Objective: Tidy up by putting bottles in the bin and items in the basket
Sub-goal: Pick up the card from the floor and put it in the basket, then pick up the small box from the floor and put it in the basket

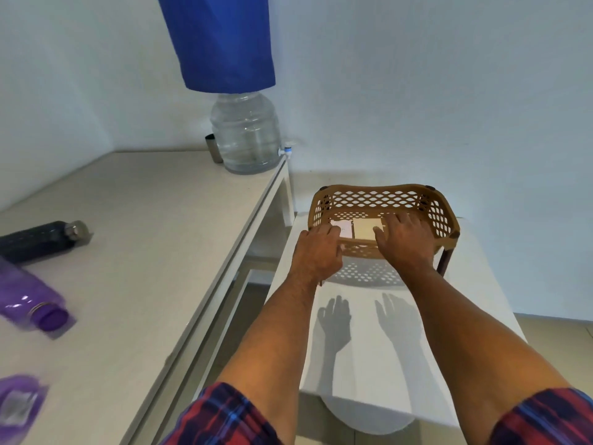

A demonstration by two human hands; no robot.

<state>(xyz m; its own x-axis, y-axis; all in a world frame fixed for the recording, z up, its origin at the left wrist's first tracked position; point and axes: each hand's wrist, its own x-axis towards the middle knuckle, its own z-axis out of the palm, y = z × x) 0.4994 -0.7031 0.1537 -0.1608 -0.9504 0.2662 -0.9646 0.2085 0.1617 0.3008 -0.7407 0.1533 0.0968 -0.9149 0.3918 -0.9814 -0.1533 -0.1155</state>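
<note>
While our fingers [333,231] reach over the near rim of the basket [439,216], we cannot tell for certain whether they grip anything: the left hand [316,252] curls at the rim beside a pale pinkish card [342,229], the right hand [402,240] lies spread and flat against a tan, box-like item [364,231], and both items sit low inside, side by side and touching.

We judge the main risk to be the basket itself. It is light, thin brown plastic with lattice walls, and it stands raised on dark legs [444,261] on a white side surface [369,332]. If we press down or pull back on the near wall as we let go, it could tip or slide toward us. The flat items could also catch a fingertip and lift out again, since they look thin and smooth.

Farther out, the bottles wait on the cream main surface [154,252], well apart from the basket. A dark bottle [35,240] with a metal cap lies on its side. A translucent purple bottle [27,300] lies near it, cap toward the edge, and another purple bottle [19,403] shows blurred at the frame's corner. All are round and smooth, so a careless sweep could set them rolling off. We see no bin here. A large clear water jug [245,136] with a small tap stands at the far corner, under a blue cloth [221,43].
</note>
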